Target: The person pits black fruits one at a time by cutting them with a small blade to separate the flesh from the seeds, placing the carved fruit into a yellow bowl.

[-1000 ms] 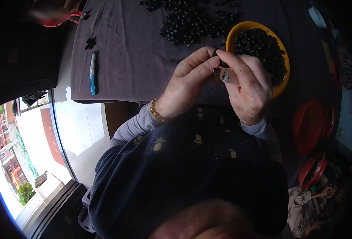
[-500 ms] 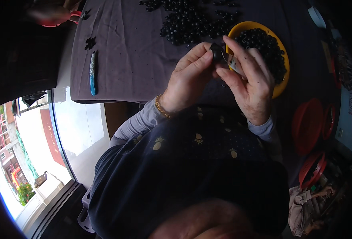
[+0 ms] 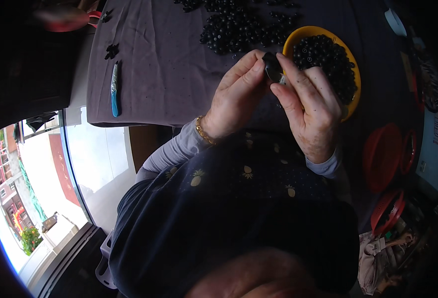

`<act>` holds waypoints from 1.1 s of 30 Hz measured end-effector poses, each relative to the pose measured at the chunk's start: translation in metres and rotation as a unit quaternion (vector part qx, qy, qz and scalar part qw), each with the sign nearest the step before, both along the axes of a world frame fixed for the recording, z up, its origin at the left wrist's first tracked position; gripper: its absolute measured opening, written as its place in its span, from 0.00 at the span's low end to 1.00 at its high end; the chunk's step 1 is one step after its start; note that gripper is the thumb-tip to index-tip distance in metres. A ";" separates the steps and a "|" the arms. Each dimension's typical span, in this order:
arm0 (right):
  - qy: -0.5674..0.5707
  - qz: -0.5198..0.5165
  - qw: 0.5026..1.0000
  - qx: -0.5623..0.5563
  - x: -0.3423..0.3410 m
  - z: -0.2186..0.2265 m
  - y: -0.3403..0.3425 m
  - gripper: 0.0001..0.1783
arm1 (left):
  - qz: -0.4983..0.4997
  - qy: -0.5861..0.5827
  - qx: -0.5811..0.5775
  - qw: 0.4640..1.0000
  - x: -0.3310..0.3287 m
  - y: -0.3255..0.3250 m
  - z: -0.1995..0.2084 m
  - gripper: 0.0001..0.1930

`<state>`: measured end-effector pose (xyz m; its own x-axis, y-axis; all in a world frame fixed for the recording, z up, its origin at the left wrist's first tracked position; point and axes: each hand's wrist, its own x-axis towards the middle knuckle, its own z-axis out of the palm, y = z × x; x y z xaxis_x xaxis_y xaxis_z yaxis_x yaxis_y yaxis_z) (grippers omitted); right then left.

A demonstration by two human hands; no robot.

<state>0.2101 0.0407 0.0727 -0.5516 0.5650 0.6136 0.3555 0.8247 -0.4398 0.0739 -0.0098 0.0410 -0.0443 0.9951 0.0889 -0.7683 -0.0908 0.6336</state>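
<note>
Item: small black piece [image 3: 274,72], glossy, a little right of upper centre, between the two sets of fingertips. Exact kind cannot be told.

Left hand [image 3: 236,94]: thumb and fingertips pinched on the piece's left side, presumably to steady it while leaving its right side within the other hand's reach.

Right hand [image 3: 314,102]: curled round a pale sliver [image 3: 282,79], mostly hidden by the fingers. Index fingertip at the piece's upper right, thumb tip lower, a narrow gap between; the spread probably allows fine control from both ends.

Gold-coloured bracelet [image 3: 202,130]: on the left wrist, below the grip.

Yellow bowl [image 3: 356,87]: upper right, just beyond the right hand, whose knuckles overlap its lower left; handy there, one judges, for a short reach. Contents: round black pieces [image 3: 323,53], a few showing a pale ring.

Loose black heap [image 3: 231,32]: top centre, on the cloth, apart from the bowl; likely set so as to keep two lots separate.

Blue-handled tool [image 3: 115,97]: upper left, lying lengthwise, out of both hands' way.

Small dark cluster [image 3: 111,51]: just above that tool.

Purple-grey cloth [image 3: 152,74]: beneath all these, creased, perhaps spread to protect the table.

Red baskets [image 3: 381,159]: right edge, beside the cloth.
</note>
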 end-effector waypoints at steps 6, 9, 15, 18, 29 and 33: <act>0.005 -0.003 1.000 -0.010 0.000 0.002 -0.002 0.21 | 0.004 0.009 0.008 1.000 0.001 -0.001 0.000 0.12; 0.009 -0.002 1.000 -0.006 0.001 0.003 -0.001 0.21 | 0.007 0.010 0.014 1.000 0.001 -0.001 0.001 0.12; 0.021 0.009 1.000 -0.006 0.000 0.005 0.000 0.20 | 0.029 0.054 0.015 0.998 0.002 -0.002 0.003 0.12; 0.035 0.017 0.999 -0.014 -0.001 0.005 -0.003 0.20 | 0.047 0.105 0.052 0.992 0.000 -0.003 0.002 0.11; 0.066 0.022 0.996 -0.054 -0.004 0.006 0.001 0.20 | -0.002 -0.023 0.031 0.999 0.002 -0.002 0.002 0.12; 0.035 0.018 0.999 -0.037 -0.002 0.007 -0.001 0.20 | 0.006 -0.031 -0.009 0.999 0.003 -0.003 0.001 0.13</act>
<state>0.2083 0.0392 0.0799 -0.5295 0.5902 0.6094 0.2915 0.8012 -0.5227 0.0765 -0.0127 0.0419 -0.0617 0.9958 0.0683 -0.8054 -0.0901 0.5859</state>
